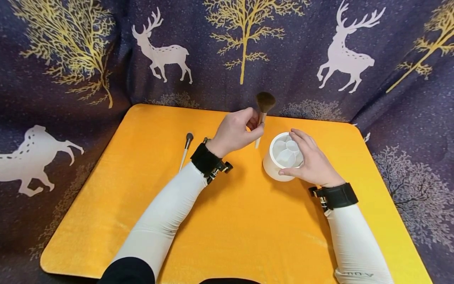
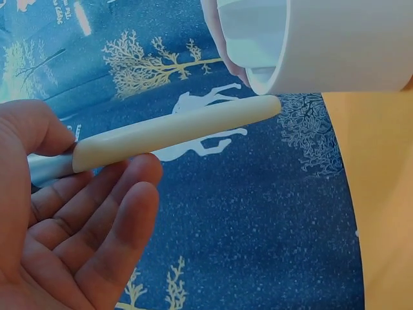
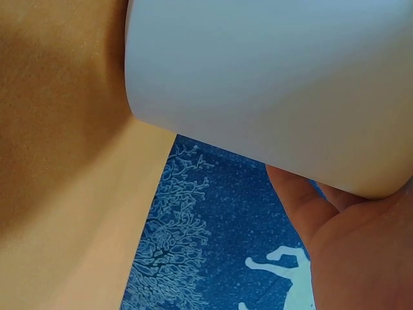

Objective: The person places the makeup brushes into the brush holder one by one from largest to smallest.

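A large makeup brush (image 1: 265, 102) with fluffy dark bristles is pinched near its ferrule by my left hand (image 1: 235, 132). Its bristles point up, and its pale handle (image 2: 181, 130) angles downward, the end close to a white round brush holder (image 1: 272, 167). My right hand (image 1: 313, 161) grips the holder's rim from the right side, thumb in front and fingers behind. Inside the holder several rounded compartments show, with no brush in them. In the right wrist view the holder's smooth wall (image 3: 258, 77) covers much of the picture and hides most of the fingers.
A smaller makeup brush (image 1: 186, 146) lies on the yellow-orange table (image 1: 149, 197), left of my left wrist, its dark bristles away from me. Behind the table's far edge hangs a dark curtain (image 1: 220, 94) printed with deer and trees.
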The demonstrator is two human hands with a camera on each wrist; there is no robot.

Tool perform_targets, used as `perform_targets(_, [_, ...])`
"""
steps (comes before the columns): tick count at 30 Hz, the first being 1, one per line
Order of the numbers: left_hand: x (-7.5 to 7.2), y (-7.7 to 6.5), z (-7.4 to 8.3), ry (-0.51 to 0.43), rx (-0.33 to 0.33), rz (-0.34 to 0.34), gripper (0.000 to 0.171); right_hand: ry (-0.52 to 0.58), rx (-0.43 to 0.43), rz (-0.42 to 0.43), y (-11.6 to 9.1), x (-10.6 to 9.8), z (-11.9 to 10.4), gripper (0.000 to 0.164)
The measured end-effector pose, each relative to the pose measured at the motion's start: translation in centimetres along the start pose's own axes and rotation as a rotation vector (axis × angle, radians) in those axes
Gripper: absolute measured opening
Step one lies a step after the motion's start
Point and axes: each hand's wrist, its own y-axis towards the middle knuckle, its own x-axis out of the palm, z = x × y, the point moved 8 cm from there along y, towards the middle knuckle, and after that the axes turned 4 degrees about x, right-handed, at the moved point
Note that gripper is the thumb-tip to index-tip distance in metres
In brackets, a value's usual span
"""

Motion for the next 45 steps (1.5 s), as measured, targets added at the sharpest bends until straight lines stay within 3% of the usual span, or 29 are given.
perform_targets(10, [0.8,0.7,1.2,0.006,0.079,0.032,0.011,0.003,-0.009,0.000,0.0,-0.1,0.0,0.123])
perform_targets(17, [1.6,1.0,1.3,-0.052,0.074,0.067,0.011,0.012,-0.007,0.009,0.0,-0.1,0.1,0.122])
perform_targets(28, [3.4,1.3,1.1,-0.122,0.063,0.045,0.011,0.013,-0.011,0.003,0.0,0.0,0.1,0.122])
perform_targets(45, [6.3,1.1,1.3,-0.133,0.060,-0.071,0.011,0.012,0.001,-0.001,-0.2,0.0,0.2,0.122])
